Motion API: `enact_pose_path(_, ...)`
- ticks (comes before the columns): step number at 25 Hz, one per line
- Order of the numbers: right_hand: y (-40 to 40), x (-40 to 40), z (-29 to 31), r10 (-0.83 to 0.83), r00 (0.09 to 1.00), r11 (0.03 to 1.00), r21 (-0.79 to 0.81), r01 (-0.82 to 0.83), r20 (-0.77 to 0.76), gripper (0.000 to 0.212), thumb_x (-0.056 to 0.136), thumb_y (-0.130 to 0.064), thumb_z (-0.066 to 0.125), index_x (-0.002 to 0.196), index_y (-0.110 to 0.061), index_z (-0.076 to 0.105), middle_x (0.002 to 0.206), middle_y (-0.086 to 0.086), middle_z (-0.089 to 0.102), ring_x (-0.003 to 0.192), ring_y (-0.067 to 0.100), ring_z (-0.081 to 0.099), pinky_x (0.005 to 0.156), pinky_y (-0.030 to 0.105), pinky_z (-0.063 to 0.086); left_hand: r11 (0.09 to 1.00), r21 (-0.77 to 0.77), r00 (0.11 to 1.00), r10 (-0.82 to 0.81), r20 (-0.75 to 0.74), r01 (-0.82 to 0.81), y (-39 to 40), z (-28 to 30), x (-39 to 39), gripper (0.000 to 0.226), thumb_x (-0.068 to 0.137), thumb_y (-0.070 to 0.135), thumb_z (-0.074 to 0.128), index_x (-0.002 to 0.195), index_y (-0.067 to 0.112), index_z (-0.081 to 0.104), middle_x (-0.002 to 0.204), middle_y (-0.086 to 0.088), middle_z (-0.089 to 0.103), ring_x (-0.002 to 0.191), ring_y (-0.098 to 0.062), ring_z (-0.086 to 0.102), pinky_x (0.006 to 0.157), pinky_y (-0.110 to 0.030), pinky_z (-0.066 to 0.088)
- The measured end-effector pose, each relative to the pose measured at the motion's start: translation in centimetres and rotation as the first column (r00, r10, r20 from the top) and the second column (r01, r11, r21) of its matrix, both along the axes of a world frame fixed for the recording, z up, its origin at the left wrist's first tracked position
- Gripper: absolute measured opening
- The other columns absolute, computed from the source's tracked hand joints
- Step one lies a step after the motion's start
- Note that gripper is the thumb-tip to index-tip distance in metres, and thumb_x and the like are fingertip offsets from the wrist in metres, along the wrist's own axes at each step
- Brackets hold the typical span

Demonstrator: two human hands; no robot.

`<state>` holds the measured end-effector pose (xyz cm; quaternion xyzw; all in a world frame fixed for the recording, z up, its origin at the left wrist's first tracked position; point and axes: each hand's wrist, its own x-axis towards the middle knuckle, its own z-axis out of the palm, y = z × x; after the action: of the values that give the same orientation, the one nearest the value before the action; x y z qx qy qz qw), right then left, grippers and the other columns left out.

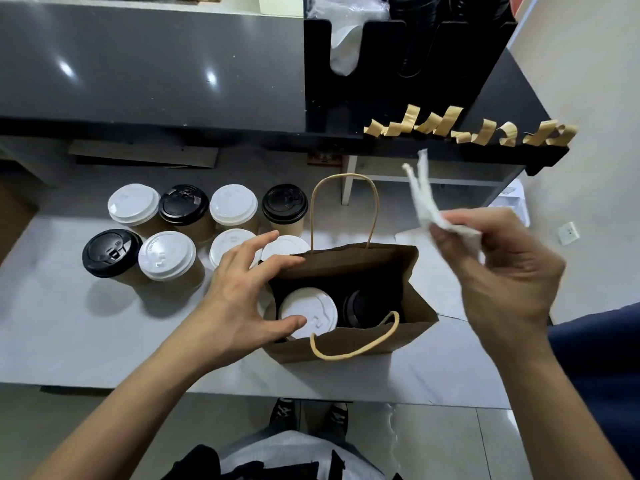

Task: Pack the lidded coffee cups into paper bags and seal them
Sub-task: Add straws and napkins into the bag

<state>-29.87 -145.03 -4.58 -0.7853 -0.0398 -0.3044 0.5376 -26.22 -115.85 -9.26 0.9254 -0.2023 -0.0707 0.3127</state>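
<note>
Brown paper bag (349, 268), standing open on your grey counter (69, 334), twisted paper handles (341, 209) at back and front. Contents: one white-lidded cup (311, 311) on the left, one black-lidded cup (363, 308) on the right, side by side.

Your left hand (242, 299): fingers spread wide, straight, resting at the bag's left rim, thumb over the white lid; it grips nothing.

Your right hand (498, 271): raised above and right of the bag, pinching a crumpled white paper napkin (429, 199).

Unpacked stock, left of the bag: eight lidded paper cups (166, 233) in two rows, three black lids, five white.

Black shelf edge (485, 150) behind: precut brown tape strips (467, 129) stuck in a row.
</note>
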Motion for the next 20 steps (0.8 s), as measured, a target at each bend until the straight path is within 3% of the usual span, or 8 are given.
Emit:
enact_pose_path(4,1.4,0.9,-1.2,0.257,0.964,0.914,-0.307,-0.265,-0.068,0.017,0.085,-0.003,0.081,0.098,-0.014,0.081,0.095,-0.001,0.074,0.090,0.021,0.069,0.078,0.037,0.054,1.000,-0.003,0.999,-0.020,-0.043,0.020,-0.1,0.0,-0.1,0.086,0.058,0.073,0.067,0.139,0.051,0.048,0.159,0.023,0.020,0.140,-0.005,0.019,0.113,-0.034,0.026)
enact_pose_path(9,3.2,3.6,-3.6,0.438,0.879,0.655,-0.604,-0.454,-0.186,0.016,0.080,-0.020,0.075,0.094,-0.024,0.082,0.087,-0.009,0.075,0.078,0.015,0.065,0.067,0.033,0.053,0.999,-0.001,0.997,-0.041,-0.072,0.041,0.0,-0.2,-0.2,0.090,0.055,0.076,0.067,0.139,0.054,0.042,0.159,0.022,0.021,0.144,-0.011,0.020,0.115,-0.035,0.026)
enact_pose_path(12,4.7,4.5,-4.0,0.447,0.789,0.520,-0.595,-0.612,-0.421,0.019,0.080,-0.022,0.076,0.096,-0.029,0.082,0.090,-0.011,0.076,0.082,0.014,0.067,0.071,0.033,0.056,0.999,-0.005,0.994,-0.050,-0.097,0.050,0.0,0.0,-0.2,0.092,0.055,0.076,0.068,0.139,0.054,0.041,0.159,0.022,0.020,0.145,-0.008,0.017,0.115,-0.033,0.024)
enact_pose_path(16,5.7,5.6,-4.3,0.301,0.679,0.330,-0.595,-0.733,-0.670,0.021,0.092,-0.030,0.069,0.110,-0.038,0.078,0.106,-0.014,0.075,0.098,0.014,0.066,0.084,0.036,0.052,0.999,-0.011,0.993,-0.052,-0.108,0.051,0.2,0.0,-0.2,0.095,0.057,0.069,0.074,0.144,0.051,0.041,0.158,0.022,0.021,0.144,-0.004,0.016,0.114,-0.029,0.021)
enact_pose_path(20,5.7,5.2,-4.1,0.233,0.573,0.317,-0.496,-0.809,-0.786,0.025,0.087,-0.044,0.073,0.111,-0.037,0.075,0.102,-0.015,0.074,0.093,0.004,0.067,0.081,0.029,0.056,0.998,-0.012,0.994,-0.060,-0.091,0.059,0.3,-0.1,-0.3,0.094,0.059,0.069,0.074,0.145,0.050,0.040,0.156,0.022,0.023,0.143,-0.005,0.018,0.112,-0.026,0.020)
